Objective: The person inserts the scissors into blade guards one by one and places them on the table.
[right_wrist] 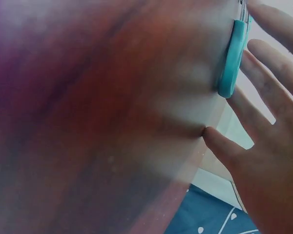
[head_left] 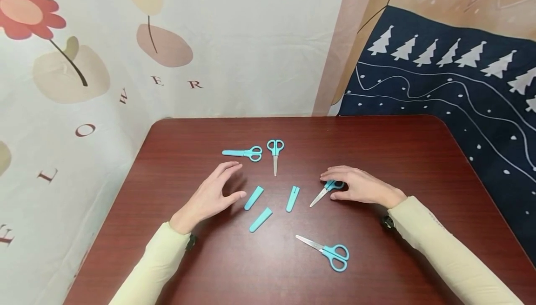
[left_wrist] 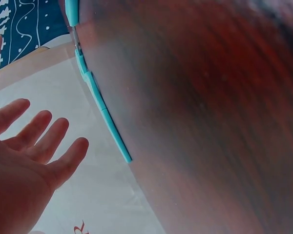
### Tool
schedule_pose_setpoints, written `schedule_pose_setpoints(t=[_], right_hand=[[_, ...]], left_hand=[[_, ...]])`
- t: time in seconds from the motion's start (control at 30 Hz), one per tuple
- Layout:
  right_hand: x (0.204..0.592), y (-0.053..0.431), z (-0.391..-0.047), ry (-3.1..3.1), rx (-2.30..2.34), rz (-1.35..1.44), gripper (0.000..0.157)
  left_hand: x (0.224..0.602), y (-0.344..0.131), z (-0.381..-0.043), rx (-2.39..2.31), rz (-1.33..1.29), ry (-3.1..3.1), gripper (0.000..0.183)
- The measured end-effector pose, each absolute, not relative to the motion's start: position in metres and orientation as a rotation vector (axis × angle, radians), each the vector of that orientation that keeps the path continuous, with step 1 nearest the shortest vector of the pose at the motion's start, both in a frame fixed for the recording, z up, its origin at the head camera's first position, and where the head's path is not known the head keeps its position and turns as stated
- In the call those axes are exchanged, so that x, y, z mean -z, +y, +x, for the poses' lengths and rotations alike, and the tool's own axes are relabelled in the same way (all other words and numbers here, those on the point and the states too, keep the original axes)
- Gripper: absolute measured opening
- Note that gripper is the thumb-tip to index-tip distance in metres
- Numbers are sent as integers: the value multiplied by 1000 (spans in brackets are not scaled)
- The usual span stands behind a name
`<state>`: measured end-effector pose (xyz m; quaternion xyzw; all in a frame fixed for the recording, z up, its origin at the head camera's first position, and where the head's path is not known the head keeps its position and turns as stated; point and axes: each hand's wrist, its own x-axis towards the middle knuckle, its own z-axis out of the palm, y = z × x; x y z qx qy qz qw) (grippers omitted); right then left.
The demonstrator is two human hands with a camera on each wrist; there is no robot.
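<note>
in the head view, the right hand (head_left: 362,185), right of the frame's centre, spread over the handles of a pair of turquoise scissors (head_left: 326,189); its fingers lay above the loops and its thumb just below them, and the blades stuck out toward the lower left. the right wrist view showed those fingers fanned out and nearly straight, with one handle loop in front of them at the upper right, so the hand was not curled round it; whether skin touched plastic could not be told. the left hand (head_left: 211,195), left of centre, was loose and held nothing, thumb and fingers apart, the thumb tip just beside the upper sheath (head_left: 253,198). the lower sheath (head_left: 260,220) slanted close under that one, and the slotted sheath (head_left: 292,199) lay near the middle, between the two hands. above the left fingertips, the sheathed scissors (head_left: 243,153) pointed left, their loops just beside the bare scissors (head_left: 275,154), whose blades pointed down the frame. another open-bladed pair (head_left: 328,251) rested at lower centre-right, below the right hand and well apart from it. everything lay on a reddish-brown table (head_left: 226,272), with a flower-printed cloth (head_left: 259,40) behind it at upper left.
</note>
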<state>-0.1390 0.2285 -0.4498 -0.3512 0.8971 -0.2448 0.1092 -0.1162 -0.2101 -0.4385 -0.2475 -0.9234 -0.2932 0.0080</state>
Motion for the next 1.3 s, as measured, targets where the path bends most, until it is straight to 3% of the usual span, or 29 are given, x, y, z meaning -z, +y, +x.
schedule_pose_setpoints(t=[0.37, 0.7, 1.3], right_hand=[[452, 225, -139, 2668, 715, -1045, 40], [456, 225, -139, 2703, 761, -1089, 20], [443, 236, -128, 2807, 857, -1074, 23]], left_hand=[[439, -208, -114, 917, -783, -2891, 69], [441, -204, -112, 917, -800, -2914, 69], [440, -182, -116, 1051, -978, -2945, 70]])
